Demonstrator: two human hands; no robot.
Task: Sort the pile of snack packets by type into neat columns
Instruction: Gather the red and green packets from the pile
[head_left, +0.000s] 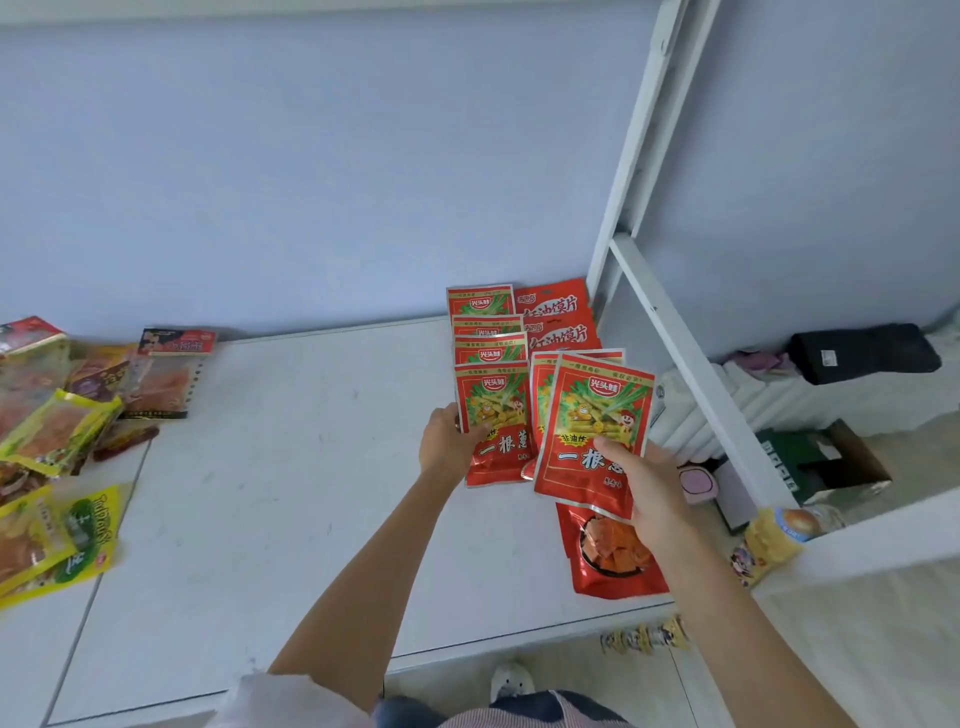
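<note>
A: Where does the sort stand?

B: Midway, I'd judge. A loose pile (49, 441) of mixed packets lies well off beyond the left hand's outer side, unsorted. Just past both hands two columns run away toward the wall: a green-and-red column (488, 332) ahead of the left hand, and a red column (558, 317) ahead of the right.

A: And the hands?

B: The left hand (448, 441) pinches the nearest packet of the green-and-red column at its left edge, thumb on the face, the packet lying on the table (291, 467). The right hand (649, 493) holds a packet (592, 431) of the same print lifted off the table, thumb across the front, fingers curled behind. A second one seems tucked behind it; I can't tell whether it is gripped too.

A: Next move?

B: Probably laying the held packet at the near end of the matching column, overlapping like the rest, edges squared.

A: How do the packets look?

B: Flat, glossy foil, silver-edged, red with green stalks. Slippery, I'd guess. Under the right wrist lies a red pouch (613, 561) with a clear window.
</note>
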